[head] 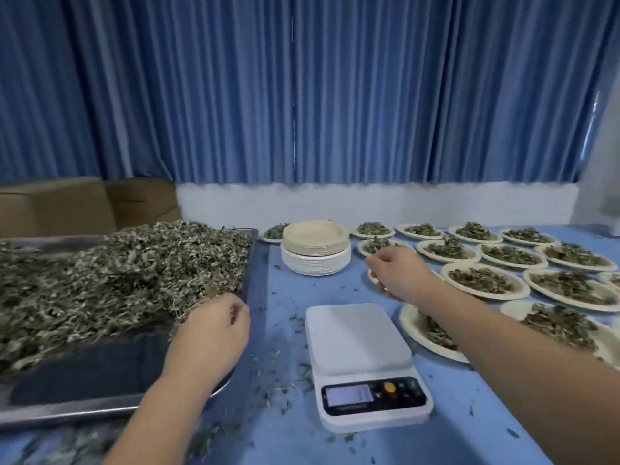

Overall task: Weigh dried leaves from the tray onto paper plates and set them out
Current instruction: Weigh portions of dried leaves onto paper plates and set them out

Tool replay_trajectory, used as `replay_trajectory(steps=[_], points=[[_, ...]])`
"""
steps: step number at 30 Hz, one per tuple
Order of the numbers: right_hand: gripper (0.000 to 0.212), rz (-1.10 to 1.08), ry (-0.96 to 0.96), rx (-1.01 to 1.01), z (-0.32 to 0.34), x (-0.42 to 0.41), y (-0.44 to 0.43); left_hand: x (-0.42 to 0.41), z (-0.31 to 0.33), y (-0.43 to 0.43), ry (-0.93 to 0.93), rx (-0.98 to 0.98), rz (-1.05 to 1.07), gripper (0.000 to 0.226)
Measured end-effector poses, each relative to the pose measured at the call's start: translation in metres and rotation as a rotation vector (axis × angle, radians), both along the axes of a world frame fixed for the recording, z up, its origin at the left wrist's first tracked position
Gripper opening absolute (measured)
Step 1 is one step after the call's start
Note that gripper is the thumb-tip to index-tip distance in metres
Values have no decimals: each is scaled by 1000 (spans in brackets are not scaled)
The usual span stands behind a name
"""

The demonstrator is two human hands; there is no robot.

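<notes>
The grey-green, crumbled dried leaves [117, 263] lie in a big heap in the shallow rectangular metal tray [100, 374], just to the left of the left hand [211, 330]. This hand is at the right edge of the heap with its fingers curled, and some bits of leaf show between them, so I judge it holds a small pinch. To the right of this hand stands the white flat digital kitchen scale [359, 333], with nothing on its platform. The right hand [399, 273] reaches beyond the scale, with its fingers bent down over one round pale paper plate [373, 276] which is mostly hidden under it; I cannot tell if it grips the rim or only touches it. To the right of this hand, many filled paper plates [483, 283] lie in rows on the light blue table [285, 290]. To its left is the stack of empty round plates [315, 245]. The step in hand seems to be the setting out of a weighed plate. The next move calls for a fresh plate from the stack, placed flat on the scale, and then leaves added in small pinches, because loose crumbs already lie around the scale.
</notes>
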State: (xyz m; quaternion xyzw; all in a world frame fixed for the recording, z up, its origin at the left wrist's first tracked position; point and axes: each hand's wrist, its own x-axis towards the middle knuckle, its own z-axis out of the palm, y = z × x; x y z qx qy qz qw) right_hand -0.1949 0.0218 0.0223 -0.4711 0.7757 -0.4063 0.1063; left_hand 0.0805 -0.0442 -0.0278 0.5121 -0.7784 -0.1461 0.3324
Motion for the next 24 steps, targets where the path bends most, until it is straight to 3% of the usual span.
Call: replay_trajectory(steps=[3,5,7,14,24], points=[[16,39,396,169,0,2,-34,3,-2,-4,-142,18,52,21],[34,148,678,319,2,3,-58,6,-1,-7,-179,21,88,23],[50,232,813,394,7,7,-81,9,1,-9,-177,27,107,24],[59,228,756,462,19,13,-146,13,-1,-16,-225,33,145,28],[34,148,727,436,3,13,-179,13,-5,-20,-215,23,151,26]])
